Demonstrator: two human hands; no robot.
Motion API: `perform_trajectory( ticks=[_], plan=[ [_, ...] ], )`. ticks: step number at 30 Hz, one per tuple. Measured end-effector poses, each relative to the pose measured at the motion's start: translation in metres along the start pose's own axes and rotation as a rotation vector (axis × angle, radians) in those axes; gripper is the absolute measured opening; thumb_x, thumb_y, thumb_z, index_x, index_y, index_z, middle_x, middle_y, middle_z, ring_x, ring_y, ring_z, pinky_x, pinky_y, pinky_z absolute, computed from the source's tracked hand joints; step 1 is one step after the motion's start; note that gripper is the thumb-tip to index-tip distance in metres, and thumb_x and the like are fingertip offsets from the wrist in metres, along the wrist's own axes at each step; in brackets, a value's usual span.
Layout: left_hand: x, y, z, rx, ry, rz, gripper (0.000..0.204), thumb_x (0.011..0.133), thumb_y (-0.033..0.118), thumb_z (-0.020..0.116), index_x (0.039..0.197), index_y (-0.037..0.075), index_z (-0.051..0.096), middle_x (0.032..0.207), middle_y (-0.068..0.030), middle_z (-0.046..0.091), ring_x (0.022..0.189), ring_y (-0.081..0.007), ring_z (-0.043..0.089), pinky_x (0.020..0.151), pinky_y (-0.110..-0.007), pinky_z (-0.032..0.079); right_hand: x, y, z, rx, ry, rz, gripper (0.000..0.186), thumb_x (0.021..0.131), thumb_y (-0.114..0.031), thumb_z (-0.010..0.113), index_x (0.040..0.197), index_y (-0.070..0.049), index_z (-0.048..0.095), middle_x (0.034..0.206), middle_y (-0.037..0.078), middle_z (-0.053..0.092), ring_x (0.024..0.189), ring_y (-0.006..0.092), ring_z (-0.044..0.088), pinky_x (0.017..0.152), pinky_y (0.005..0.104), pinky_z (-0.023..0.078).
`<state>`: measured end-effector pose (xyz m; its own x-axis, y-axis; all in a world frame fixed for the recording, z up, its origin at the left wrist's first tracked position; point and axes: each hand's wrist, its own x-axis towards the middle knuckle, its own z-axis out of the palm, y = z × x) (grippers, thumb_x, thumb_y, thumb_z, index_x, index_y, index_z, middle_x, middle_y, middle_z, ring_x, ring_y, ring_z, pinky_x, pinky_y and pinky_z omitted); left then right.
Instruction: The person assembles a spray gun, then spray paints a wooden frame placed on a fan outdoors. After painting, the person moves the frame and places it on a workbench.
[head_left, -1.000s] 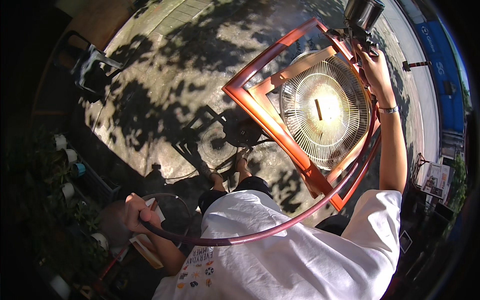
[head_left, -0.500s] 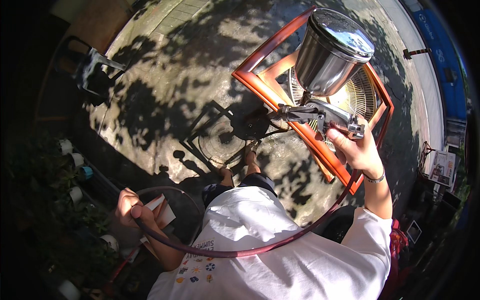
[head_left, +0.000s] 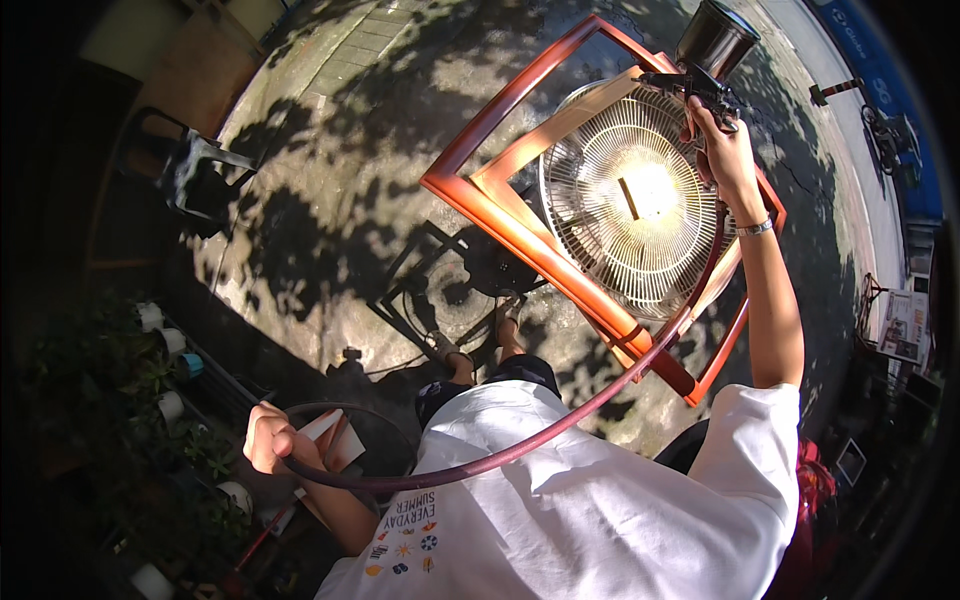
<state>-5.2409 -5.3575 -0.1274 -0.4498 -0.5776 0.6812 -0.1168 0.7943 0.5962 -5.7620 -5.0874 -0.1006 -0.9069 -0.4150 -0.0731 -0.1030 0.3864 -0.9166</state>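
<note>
Head view, upper right: gripping spray gun (head_left: 713, 60) in clamped fingers of right hand (head_left: 728, 165); lower left: clutching hose (head_left: 480, 468) in curled fingers of left hand (head_left: 276, 440).

You are holding a dark spray gun (head_left: 708, 94) with a silvery cup (head_left: 715, 42) near a glossy reddish-brown frame (head_left: 553, 262), which is sitting askew ahead, overlapping a paler frame (head_left: 560, 127), while your purplish hose (head_left: 530, 447) is bowing across your front
</note>
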Motion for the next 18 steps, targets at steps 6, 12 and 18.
perform_trajectory(
  ticks=[6,12,18],
  plan=[
    [-0.009,0.038,0.032,0.087,0.007,-0.051,0.042,0.087,0.021,0.06,0.056,0.004,0.037,0.053,-0.0045,0.037,0.046,-0.0143,0.036,0.045,-0.027,0.024,0.104,0.025,-0.035,-0.109,0.205,-0.058,0.038,0.095,-0.037,0.063,0.077,-0.003,0.064,0.061,0.003,0.061,0.035,0.0083,0.043,0.034,0.0262,0.032],
    [-0.016,0.065,0.051,0.174,-0.058,-0.07,0.044,0.083,0.024,0.067,0.058,0.009,0.034,0.054,-0.0018,0.037,0.047,-0.013,0.039,0.044,-0.026,0.026,0.164,-0.004,-0.059,-0.391,0.308,-0.238,0.052,0.09,-0.051,0.061,0.078,-0.001,0.067,0.055,0.005,0.059,0.04,0.0124,0.051,0.041,0.0274,0.041],
    [-0.051,0.04,0.033,0.2,-0.137,-0.308,0.031,0.075,0.016,0.063,0.057,0.004,0.041,0.053,-0.007,0.041,0.047,-0.0209,0.048,0.048,-0.031,0.043,0.115,-0.034,-0.026,-0.276,0.008,-0.256,0.045,0.095,-0.042,0.06,0.08,0.0,0.061,0.066,0.005,0.061,0.038,0.0082,0.045,0.035,0.0262,0.033]
  ],
)
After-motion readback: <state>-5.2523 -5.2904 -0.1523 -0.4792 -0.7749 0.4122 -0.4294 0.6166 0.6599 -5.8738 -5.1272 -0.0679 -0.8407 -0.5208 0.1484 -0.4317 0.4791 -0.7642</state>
